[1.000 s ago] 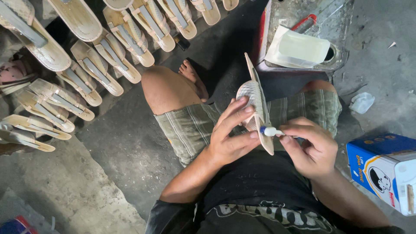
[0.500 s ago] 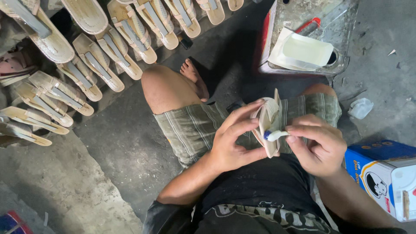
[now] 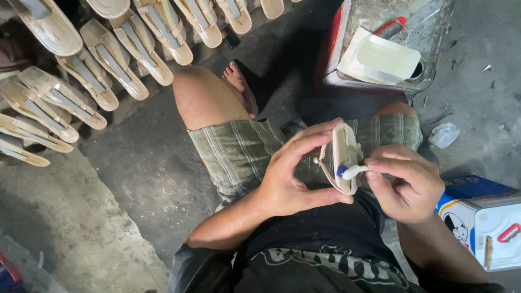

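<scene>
Left hand [image 3: 296,182] is wrapped around a pale sandal sole [image 3: 343,157], thumb along its lower edge and fingers curled over the top, holding it over the lap of the striped shorts [image 3: 244,149]. A second ago the sole stood taller and more edge-on to the camera; now it is turned so its flat face shows, and it sits lower between both hands. Right hand [image 3: 404,184] pinches a small white brush with a blue collar [image 3: 347,171], and its tip now touches the middle of the sole's face, where earlier it met the lower edge, so the coating seems to be moving across the face. Rows of similar soles [image 3: 97,76] lie on the grey concrete floor [image 3: 135,179] toward its upper left corner. At the upper right stands a metal tin [image 3: 347,54] topped by a pale sheet [image 3: 380,59]; a blue and white carton [image 3: 477,217] sits by the right edge
</scene>
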